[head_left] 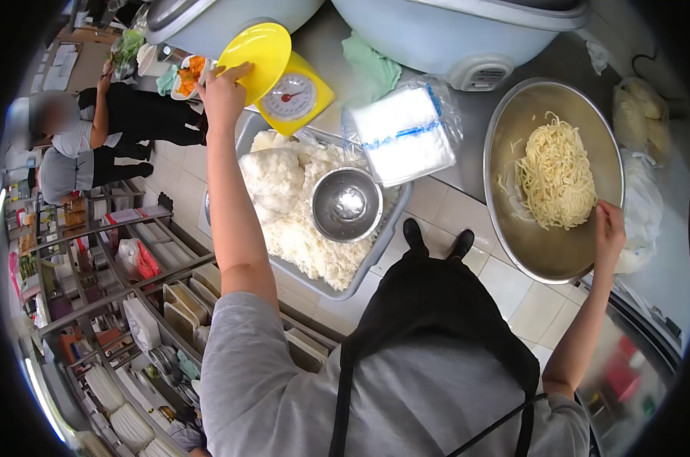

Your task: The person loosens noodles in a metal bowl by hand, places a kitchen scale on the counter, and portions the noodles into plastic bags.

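Note:
My left hand (225,93) is at the yellow pan (265,49) of a kitchen scale (292,99), thumb over its edge and fingers at its side. On my right, my right hand (608,228) grips the rim of a large metal bowl (512,240). A heap of pale noodles (557,175) lies inside that bowl. Between my arms stands a grey tub (350,292) of cooked white rice (303,251). A small steel bowl (346,204) rests on the rice, and a bulging clear bag (273,183) lies at its left.
A packet of clear plastic bags (406,135) overlaps the tub's far corner. Behind are a green cloth (372,65) and two big rice warmers (444,34). A dish of orange food (190,78) stands beyond my left hand. Co-workers (75,145) stand by shelving (105,236) at left.

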A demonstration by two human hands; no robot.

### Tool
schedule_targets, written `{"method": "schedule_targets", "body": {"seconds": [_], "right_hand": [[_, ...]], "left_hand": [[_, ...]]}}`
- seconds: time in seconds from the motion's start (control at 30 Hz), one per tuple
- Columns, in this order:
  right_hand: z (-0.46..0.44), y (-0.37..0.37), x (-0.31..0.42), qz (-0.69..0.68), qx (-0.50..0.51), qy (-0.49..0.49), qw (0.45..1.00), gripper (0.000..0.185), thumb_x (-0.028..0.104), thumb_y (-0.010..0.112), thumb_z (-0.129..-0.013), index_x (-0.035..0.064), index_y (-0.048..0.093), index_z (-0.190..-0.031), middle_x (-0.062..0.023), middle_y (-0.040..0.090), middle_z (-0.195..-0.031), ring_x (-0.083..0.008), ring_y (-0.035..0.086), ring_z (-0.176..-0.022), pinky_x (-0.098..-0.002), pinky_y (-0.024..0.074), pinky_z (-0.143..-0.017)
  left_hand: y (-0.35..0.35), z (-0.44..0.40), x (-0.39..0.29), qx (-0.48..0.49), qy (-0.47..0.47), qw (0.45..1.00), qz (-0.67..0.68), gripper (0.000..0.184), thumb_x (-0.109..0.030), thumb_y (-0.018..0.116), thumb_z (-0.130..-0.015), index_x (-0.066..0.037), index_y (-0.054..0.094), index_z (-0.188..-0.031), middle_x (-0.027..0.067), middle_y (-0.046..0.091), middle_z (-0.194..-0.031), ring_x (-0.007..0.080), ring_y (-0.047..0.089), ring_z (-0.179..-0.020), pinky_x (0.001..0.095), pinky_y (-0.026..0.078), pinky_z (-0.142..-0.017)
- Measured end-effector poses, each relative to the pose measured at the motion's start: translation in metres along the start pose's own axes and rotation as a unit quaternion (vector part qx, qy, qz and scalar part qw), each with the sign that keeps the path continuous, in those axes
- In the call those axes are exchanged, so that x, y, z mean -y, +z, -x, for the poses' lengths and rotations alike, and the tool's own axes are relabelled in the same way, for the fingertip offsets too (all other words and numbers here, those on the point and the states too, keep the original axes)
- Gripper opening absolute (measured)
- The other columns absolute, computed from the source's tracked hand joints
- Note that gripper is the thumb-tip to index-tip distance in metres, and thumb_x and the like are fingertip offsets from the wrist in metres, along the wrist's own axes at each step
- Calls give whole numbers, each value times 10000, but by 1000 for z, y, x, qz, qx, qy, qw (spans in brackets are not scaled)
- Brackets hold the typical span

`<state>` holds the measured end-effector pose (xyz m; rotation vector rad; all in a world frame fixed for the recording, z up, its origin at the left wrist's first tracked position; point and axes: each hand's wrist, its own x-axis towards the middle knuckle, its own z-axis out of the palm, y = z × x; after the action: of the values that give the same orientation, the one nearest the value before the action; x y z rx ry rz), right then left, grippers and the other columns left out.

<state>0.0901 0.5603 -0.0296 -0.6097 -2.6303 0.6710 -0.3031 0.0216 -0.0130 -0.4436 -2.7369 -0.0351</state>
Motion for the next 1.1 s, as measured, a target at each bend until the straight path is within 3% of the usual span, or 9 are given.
{"method": "schedule_targets", "body": {"seconds": [0.1,0.17,0.33,0.43,0.5,0.77,0.9,1.03,1.1], "right_hand": [[1,-4,1,21,-4,6,1000,143,81,535,-836,-1,577,-945,-108,568,-915,-217,548,-848,-302,431,-746],[2,-8,11,-1,-14,24,1000,145,85,533,-836,1,578,-946,-108,570,-914,-216,550,-847,-303,429,-749],[7,-19,9,4,-28,42,999,148,92,530,-837,12,583,-950,-110,576,-907,-217,554,-849,-305,426,-758],[8,-23,21,11,-27,58,998,152,86,539,-829,15,587,-954,-112,580,-906,-222,558,-856,-300,428,-758],[1,-16,49,-34,-61,-51,996,155,71,560,-803,17,591,-945,-111,583,-910,-234,559,-855,-304,430,-756],[-37,137,220,58,222,-402,886,227,57,493,-765,75,569,-978,-149,472,-1131,-338,468,-1036,-417,443,-806],[-72,217,233,174,258,-78,947,322,98,483,-796,157,503,-1112,-207,309,-1275,-463,428,-1049,-503,385,-884],[-88,242,215,71,331,-41,940,336,98,505,-781,108,517,-1117,-216,364,-1262,-412,491,-1006,-528,401,-832],[-89,229,220,212,358,-174,893,315,91,517,-772,62,557,-1083,-175,508,-1142,-341,550,-946,-489,427,-737]], "left_hand": [[-6,-4,8,3,30,999,21,461,-7,415,-689,-234,645,-1017,110,609,-997,278,503,-1041,516,250,-979],[-8,-12,28,-29,61,964,256,446,31,417,-687,-108,616,-1061,178,610,-961,279,561,-931,303,411,-846],[38,20,59,-126,-313,772,539,383,-8,401,-785,-96,561,-1121,38,583,-1050,170,531,-988,253,388,-779],[79,43,67,0,-293,746,598,421,-224,488,-829,-110,414,-1227,65,433,-1258,192,423,-1137,480,289,-924],[81,40,43,-59,-384,615,687,405,-276,501,-814,-136,457,-1191,22,482,-1190,190,407,-1128,479,285,-878],[85,24,28,47,-346,615,707,514,-408,565,-783,-158,431,-1213,56,395,-1272,248,352,-1173,561,278,-893],[85,21,27,78,-335,635,692,506,-406,604,-759,-176,460,-1186,39,427,-1235,231,369,-1150,555,285,-886],[102,22,32,105,-314,631,702,475,-379,622,-754,-187,475,-1163,9,470,-1195,192,392,-1127,536,278,-879],[105,22,23,102,-312,630,704,537,-374,628,-744,-173,432,-1202,29,449,-1226,213,375,-1157,527,306,-858]]}}
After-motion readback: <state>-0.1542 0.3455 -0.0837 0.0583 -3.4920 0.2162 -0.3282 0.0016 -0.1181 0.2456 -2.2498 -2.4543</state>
